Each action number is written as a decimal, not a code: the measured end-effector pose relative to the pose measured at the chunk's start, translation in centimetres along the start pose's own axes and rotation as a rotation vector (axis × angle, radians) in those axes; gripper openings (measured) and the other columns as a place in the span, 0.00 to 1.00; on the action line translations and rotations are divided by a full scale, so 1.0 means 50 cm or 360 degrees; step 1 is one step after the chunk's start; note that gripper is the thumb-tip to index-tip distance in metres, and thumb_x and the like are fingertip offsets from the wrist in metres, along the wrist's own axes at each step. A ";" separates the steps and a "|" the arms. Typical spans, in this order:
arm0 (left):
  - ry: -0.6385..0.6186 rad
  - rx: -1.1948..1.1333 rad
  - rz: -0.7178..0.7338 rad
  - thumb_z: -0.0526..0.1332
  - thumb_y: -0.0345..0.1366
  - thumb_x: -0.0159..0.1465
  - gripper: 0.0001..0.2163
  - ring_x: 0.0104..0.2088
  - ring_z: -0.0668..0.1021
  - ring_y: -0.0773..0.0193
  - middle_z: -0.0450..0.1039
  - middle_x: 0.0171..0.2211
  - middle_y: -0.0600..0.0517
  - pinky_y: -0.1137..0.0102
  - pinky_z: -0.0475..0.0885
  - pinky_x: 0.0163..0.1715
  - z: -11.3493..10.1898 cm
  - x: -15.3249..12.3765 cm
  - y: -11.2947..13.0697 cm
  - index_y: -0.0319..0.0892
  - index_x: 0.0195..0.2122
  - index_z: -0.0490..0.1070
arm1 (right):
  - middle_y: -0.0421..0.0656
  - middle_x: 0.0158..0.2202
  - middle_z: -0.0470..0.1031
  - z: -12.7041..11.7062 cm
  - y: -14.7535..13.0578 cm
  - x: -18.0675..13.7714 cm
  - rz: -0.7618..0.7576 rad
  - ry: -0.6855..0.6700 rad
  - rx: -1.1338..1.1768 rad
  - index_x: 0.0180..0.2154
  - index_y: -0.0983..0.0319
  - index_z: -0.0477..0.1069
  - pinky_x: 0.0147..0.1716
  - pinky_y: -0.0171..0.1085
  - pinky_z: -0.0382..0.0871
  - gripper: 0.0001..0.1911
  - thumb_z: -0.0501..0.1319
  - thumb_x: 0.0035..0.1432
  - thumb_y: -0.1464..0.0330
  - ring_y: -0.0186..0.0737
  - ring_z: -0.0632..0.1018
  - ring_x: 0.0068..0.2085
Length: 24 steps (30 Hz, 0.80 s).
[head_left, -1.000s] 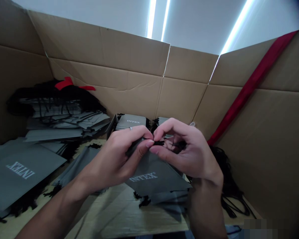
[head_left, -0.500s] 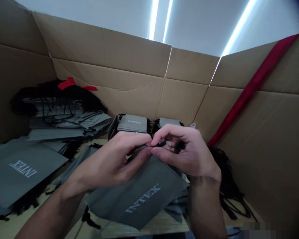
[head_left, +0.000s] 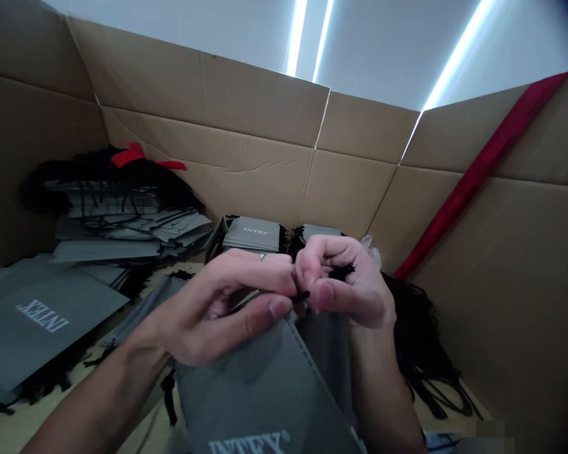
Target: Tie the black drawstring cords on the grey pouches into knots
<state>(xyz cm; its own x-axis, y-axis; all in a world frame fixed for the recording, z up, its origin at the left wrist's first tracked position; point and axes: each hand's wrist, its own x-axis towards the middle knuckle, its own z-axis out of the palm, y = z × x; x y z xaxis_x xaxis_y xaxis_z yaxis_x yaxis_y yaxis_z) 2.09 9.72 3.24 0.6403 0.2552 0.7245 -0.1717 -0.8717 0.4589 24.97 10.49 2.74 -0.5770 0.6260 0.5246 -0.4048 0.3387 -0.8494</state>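
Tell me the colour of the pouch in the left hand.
The pouch is grey with pale lettering, seen best in the head view.

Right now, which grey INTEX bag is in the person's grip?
The front-centre bag, pinched at its upper edge by the left hand; the far-left bag and the back bag lie on piles.

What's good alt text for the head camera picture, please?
A left hand and a right hand hold a black cord at the top of a gray INTEX bag. More gray bags lie in piles at left, black cords lie at right, and cardboard walls stand behind.
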 end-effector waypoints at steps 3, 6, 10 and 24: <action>0.0001 0.0218 -0.0187 0.58 0.31 0.80 0.10 0.30 0.70 0.68 0.69 0.31 0.56 0.72 0.67 0.32 -0.011 -0.003 -0.001 0.42 0.39 0.72 | 0.40 0.34 0.83 0.006 -0.007 -0.001 -0.0089 0.0205 -0.0258 0.41 0.60 0.84 0.29 0.30 0.74 0.14 0.84 0.54 0.69 0.33 0.79 0.30; 0.0093 0.0420 -0.0335 0.57 0.32 0.82 0.12 0.29 0.68 0.70 0.67 0.30 0.58 0.74 0.64 0.30 -0.017 -0.005 -0.005 0.42 0.38 0.72 | 0.39 0.39 0.85 0.011 -0.024 -0.008 -0.0080 0.0474 -0.0641 0.48 0.57 0.84 0.33 0.29 0.75 0.24 0.86 0.51 0.73 0.33 0.83 0.35; 0.0187 0.0489 -0.0372 0.57 0.33 0.83 0.10 0.31 0.71 0.71 0.72 0.33 0.58 0.77 0.67 0.32 -0.014 -0.004 -0.012 0.42 0.44 0.75 | 0.40 0.40 0.87 0.012 -0.038 -0.017 -0.0115 0.0594 -0.0922 0.48 0.57 0.85 0.33 0.29 0.75 0.23 0.85 0.52 0.73 0.35 0.84 0.37; 0.0249 0.0769 -0.0289 0.56 0.32 0.82 0.06 0.36 0.76 0.70 0.76 0.39 0.57 0.74 0.70 0.38 0.014 0.006 -0.003 0.41 0.50 0.73 | 0.36 0.34 0.86 0.026 -0.039 -0.008 -0.0107 0.0684 -0.0944 0.41 0.58 0.87 0.31 0.24 0.76 0.10 0.81 0.59 0.74 0.29 0.83 0.33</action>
<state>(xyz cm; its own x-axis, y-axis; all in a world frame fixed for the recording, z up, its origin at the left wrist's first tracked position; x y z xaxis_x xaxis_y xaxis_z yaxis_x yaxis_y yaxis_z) 2.83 9.62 3.00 0.5019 0.4470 0.7405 0.3189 -0.8914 0.3219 25.09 8.68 4.27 -0.1861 0.7693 0.6112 0.0924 0.6331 -0.7686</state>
